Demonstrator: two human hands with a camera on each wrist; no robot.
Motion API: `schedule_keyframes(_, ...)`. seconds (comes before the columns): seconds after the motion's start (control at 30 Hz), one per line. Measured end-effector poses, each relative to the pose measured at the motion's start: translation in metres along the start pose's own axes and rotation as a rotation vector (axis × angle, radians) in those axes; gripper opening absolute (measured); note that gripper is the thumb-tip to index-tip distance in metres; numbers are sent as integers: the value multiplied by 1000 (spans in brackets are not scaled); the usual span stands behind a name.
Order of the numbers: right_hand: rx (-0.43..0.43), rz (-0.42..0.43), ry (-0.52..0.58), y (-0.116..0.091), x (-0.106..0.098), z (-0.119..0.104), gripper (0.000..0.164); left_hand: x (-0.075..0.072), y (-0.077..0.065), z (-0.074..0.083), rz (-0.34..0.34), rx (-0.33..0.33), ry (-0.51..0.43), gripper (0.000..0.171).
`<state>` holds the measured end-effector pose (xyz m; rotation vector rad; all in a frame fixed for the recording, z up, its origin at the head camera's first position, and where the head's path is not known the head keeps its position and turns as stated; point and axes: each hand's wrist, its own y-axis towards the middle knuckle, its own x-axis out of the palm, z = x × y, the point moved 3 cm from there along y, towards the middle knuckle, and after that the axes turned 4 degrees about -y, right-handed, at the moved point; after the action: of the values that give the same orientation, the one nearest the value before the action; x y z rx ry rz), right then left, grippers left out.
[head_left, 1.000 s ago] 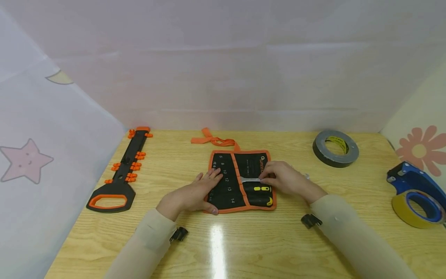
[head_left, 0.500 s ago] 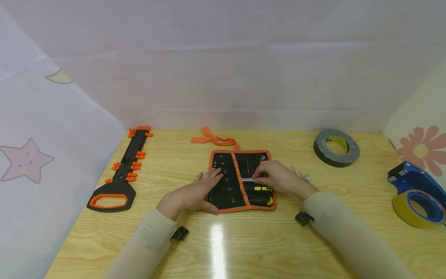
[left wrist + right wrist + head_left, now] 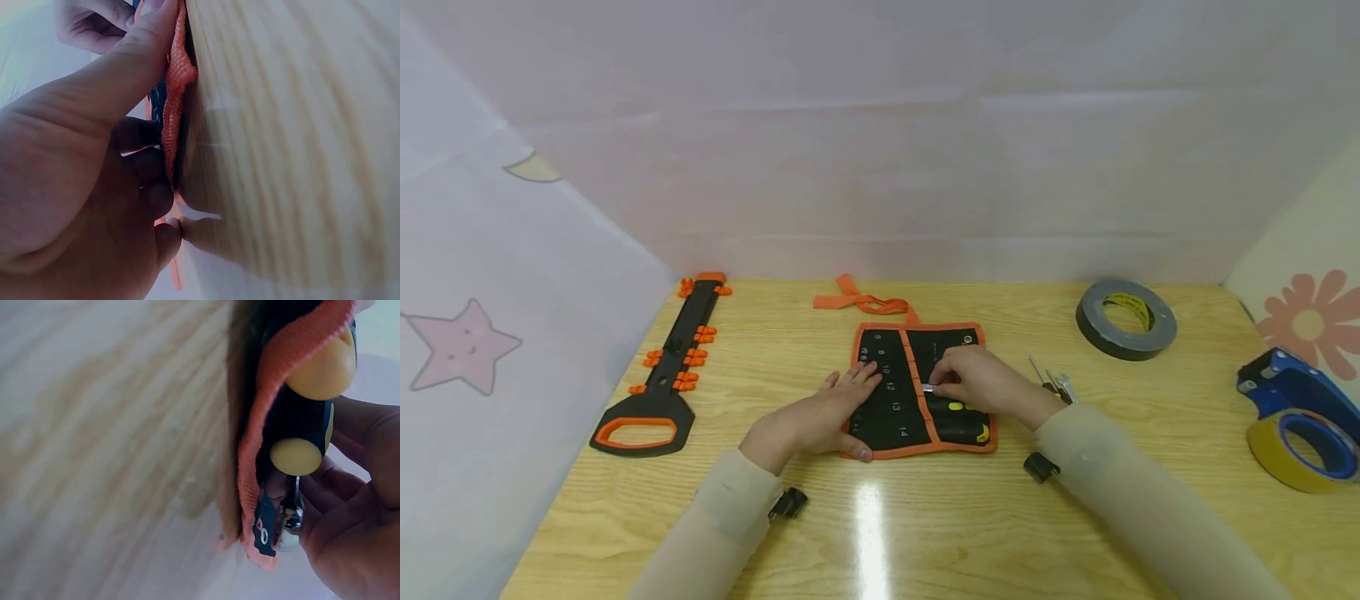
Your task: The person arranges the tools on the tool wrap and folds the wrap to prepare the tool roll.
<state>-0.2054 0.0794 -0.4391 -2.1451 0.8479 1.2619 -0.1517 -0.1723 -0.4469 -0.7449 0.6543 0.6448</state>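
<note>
A black tool roll [image 3: 887, 423] with orange edging lies unrolled on the table, its left panel marked with size numbers. My left hand [image 3: 820, 417] rests on the roll's left side, fingers spread and thumb at the near edge. Over the right panel, my right hand [image 3: 981, 382] pinches a silver wrench [image 3: 928, 388], whose left tip meets the orange pocket band. The fingers hide most of this wrench; its shiny end [image 3: 290, 528] shows in the right wrist view. Beside it, black handles with yellow parts [image 3: 982, 432] sit in the roll's pockets.
Loose screwdrivers and a small wrench [image 3: 1067, 387] lie right of the right wrist. A grey tape roll [image 3: 1153, 337] and a blue tape dispenser [image 3: 1300, 387] stand farther right. A black and orange handled rack [image 3: 658, 404] lies at the left. Orange ties [image 3: 880, 307] trail behind the roll.
My right hand has moved left with the wrench, and less of the wrench shows beyond the fingers. The loose tools at the right have come into view. My left hand stays put.
</note>
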Motion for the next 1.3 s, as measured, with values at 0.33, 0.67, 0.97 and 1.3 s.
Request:
schedule_keyframes(0.33,32,2,56,-22,-12,13,22,-1,0,0,-7,-1,-8,117)
schedule_keyframes(0.67,79,97,14,-48,-17,34,18,0,-1,-4,-5,-3,-5,117)
schedule_keyframes(0.97,140,74,1,-53,-13,40,14,-1,-1,-2,-7,-1,-11,117)
schedule_keyframes(1.3,152,66,-10,-55,-11,39,11,0,1,-2,-3,13,-9,119)
